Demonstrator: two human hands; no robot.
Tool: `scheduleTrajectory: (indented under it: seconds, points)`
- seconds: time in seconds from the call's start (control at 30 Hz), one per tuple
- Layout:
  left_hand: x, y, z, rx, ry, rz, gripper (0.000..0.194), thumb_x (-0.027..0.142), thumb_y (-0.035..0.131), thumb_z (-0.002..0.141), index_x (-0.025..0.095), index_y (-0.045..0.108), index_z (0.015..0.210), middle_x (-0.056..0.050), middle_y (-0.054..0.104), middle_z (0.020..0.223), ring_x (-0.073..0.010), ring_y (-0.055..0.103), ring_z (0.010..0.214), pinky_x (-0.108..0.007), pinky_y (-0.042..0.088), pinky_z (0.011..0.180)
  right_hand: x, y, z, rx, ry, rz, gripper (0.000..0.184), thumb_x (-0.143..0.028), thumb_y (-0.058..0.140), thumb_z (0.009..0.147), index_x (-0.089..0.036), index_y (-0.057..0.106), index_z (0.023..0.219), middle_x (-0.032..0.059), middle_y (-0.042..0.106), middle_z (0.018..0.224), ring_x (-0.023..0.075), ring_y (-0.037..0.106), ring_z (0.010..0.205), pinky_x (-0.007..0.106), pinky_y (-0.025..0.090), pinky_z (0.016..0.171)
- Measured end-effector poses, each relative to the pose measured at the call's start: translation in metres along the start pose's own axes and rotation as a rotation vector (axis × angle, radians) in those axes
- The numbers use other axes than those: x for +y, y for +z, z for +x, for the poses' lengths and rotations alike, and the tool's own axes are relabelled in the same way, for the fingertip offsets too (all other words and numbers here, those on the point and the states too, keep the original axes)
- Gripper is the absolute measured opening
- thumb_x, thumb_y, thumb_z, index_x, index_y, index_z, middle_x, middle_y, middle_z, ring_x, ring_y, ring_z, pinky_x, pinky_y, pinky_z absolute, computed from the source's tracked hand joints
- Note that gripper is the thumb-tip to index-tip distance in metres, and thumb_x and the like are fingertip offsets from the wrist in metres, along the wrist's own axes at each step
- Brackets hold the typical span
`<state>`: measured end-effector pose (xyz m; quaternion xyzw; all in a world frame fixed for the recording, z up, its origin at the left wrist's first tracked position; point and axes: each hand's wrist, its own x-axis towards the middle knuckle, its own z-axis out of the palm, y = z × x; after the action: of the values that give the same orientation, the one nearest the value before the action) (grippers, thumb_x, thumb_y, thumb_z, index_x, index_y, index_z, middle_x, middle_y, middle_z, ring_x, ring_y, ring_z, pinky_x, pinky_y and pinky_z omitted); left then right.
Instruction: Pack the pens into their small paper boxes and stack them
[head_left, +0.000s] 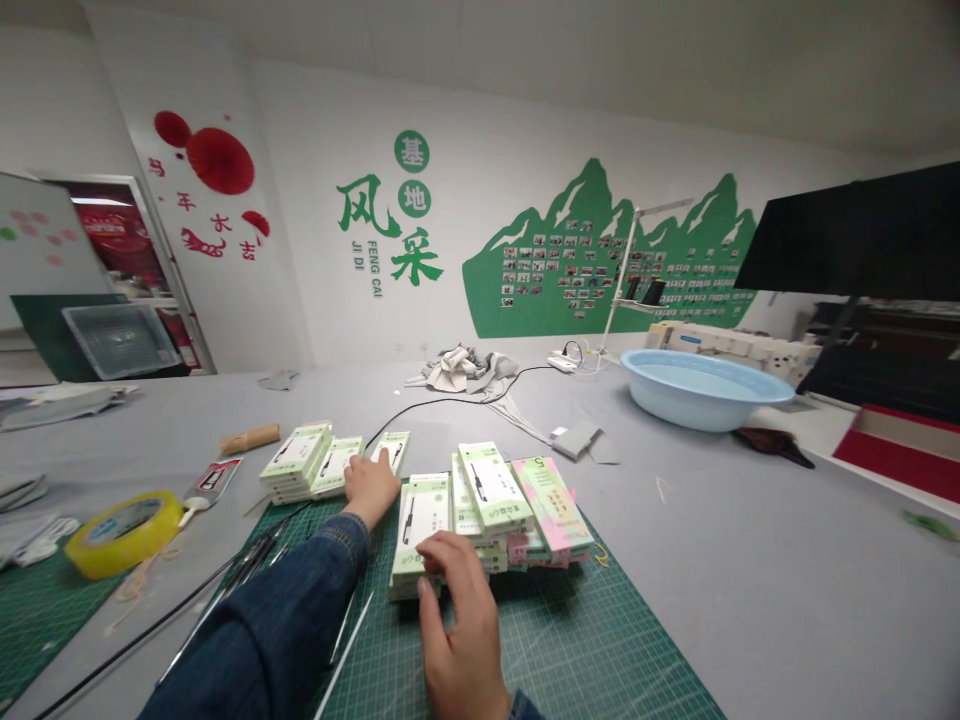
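Stretched forward, my left hand has its fingers closed on the near end of a small white-and-green box. Directly left of it are a low stack of similar boxes and a taller stack. My right hand is curved with thumb and fingers apart, at the front right corner of another box stack. Its fingertips overlap the top box; firm contact is unclear. Right of that stack lie more white-and-green boxes and pink-and-green boxes.
Green cutting mats lie on the grey table. At left are yellow tape, a wooden cylinder and slim tools. A black cable crosses behind the boxes. Crumpled cloth and a blue basin stand farther back.
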<state>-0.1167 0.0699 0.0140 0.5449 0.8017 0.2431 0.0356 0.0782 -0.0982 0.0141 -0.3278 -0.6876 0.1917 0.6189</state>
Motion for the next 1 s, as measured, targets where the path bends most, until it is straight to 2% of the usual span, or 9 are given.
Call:
scheduleTrajectory:
  seconds: [0.1, 0.27, 0.37, 0.43, 0.57, 0.7, 0.87, 0.93, 1.0]
  points:
    - [-0.001, -0.017, -0.002, -0.009, -0.057, -0.17, 0.072, 0.034, 0.069, 0.072, 0.008, 0.052, 0.136, -0.029, 0.066, 0.12, -0.0465, 0.05, 0.127, -0.059, 0.034, 0.102, -0.003, -0.001, 0.001, -0.015, 0.005, 0.021, 0.036, -0.009, 0.048, 0.091, -0.027, 0.061, 0.119, 0.0081, 0.064, 0.117, 0.0231, 0.064, 0.108, 0.037, 0.057, 0.092]
    - [-0.012, -0.06, -0.042, -0.083, 0.038, -0.592, 0.073, 0.046, 0.059, 0.082, 0.015, 0.044, 0.145, -0.016, 0.072, 0.114, -0.029, 0.069, 0.105, -0.041, 0.051, 0.093, -0.004, -0.003, 0.004, -0.038, 0.013, 0.052, 0.037, -0.009, 0.046, 0.093, -0.028, 0.057, 0.123, 0.0076, 0.063, 0.118, 0.0229, 0.062, 0.11, 0.04, 0.054, 0.096]
    - [-0.025, -0.076, -0.086, -0.296, 0.17, -1.131, 0.079, 0.037, 0.076, 0.069, 0.02, 0.05, 0.142, -0.014, 0.069, 0.124, -0.0317, 0.065, 0.114, -0.042, 0.05, 0.098, -0.005, -0.006, 0.009, -0.024, 0.014, 0.066, 0.044, -0.012, 0.048, 0.094, -0.028, 0.049, 0.135, 0.0093, 0.06, 0.126, 0.0236, 0.061, 0.112, 0.042, 0.054, 0.096]
    - [-0.032, -0.081, -0.115, -0.468, 0.192, -1.327, 0.079, 0.029, 0.082, 0.064, 0.023, 0.055, 0.138, -0.014, 0.067, 0.129, -0.0339, 0.061, 0.12, -0.043, 0.048, 0.102, -0.01, -0.008, 0.014, -0.025, -0.011, 0.077, 0.051, -0.014, 0.051, 0.093, -0.029, 0.044, 0.141, 0.0109, 0.054, 0.136, 0.0254, 0.056, 0.122, 0.045, 0.052, 0.101]
    - [-0.037, -0.084, -0.157, -0.605, 0.191, -1.324, 0.079, 0.029, 0.086, 0.065, 0.024, 0.056, 0.138, -0.013, 0.063, 0.135, -0.0354, 0.055, 0.127, -0.045, 0.044, 0.106, -0.03, -0.011, 0.021, -0.08, -0.111, 0.113, 0.057, -0.022, 0.064, 0.089, -0.032, 0.045, 0.142, 0.0102, 0.039, 0.152, 0.0316, 0.04, 0.141, 0.055, 0.039, 0.113]
    - [-0.037, -0.084, -0.18, -0.637, 0.264, -1.163, 0.085, 0.022, 0.083, 0.067, 0.026, 0.048, 0.144, -0.012, 0.058, 0.141, -0.0349, 0.051, 0.132, -0.047, 0.04, 0.11, -0.043, -0.006, 0.02, -0.086, -0.067, 0.198, 0.066, -0.027, 0.074, 0.083, -0.033, 0.045, 0.141, 0.0101, 0.036, 0.155, 0.0337, 0.038, 0.143, 0.056, 0.037, 0.114]
    - [-0.039, -0.089, -0.195, -0.582, 0.386, -1.034, 0.088, 0.018, 0.079, 0.067, 0.029, 0.045, 0.147, -0.009, 0.053, 0.146, -0.0319, 0.049, 0.134, -0.047, 0.036, 0.114, -0.038, 0.001, 0.008, -0.115, 0.063, 0.333, 0.067, -0.029, 0.075, 0.082, -0.029, 0.043, 0.14, 0.0117, 0.053, 0.139, 0.0304, 0.055, 0.128, 0.052, 0.044, 0.11]
    - [-0.044, -0.097, -0.191, -0.557, 0.436, -1.021, 0.087, 0.026, 0.081, 0.067, 0.028, 0.047, 0.147, -0.009, 0.052, 0.148, -0.0327, 0.048, 0.135, -0.045, 0.038, 0.113, -0.035, 0.001, 0.003, -0.131, 0.096, 0.339, 0.073, -0.029, 0.079, 0.079, -0.028, 0.041, 0.142, 0.0122, 0.056, 0.136, 0.0305, 0.058, 0.124, 0.051, 0.047, 0.107]
    - [-0.056, -0.104, -0.179, -0.443, 0.434, -0.926, 0.072, 0.039, 0.073, 0.076, 0.024, 0.051, 0.144, -0.01, 0.054, 0.147, -0.0317, 0.049, 0.134, -0.041, 0.042, 0.109, -0.033, 0.001, -0.001, -0.141, 0.095, 0.324, 0.078, -0.031, 0.081, 0.078, -0.028, 0.04, 0.143, 0.0128, 0.054, 0.14, 0.0313, 0.056, 0.126, 0.051, 0.046, 0.108]
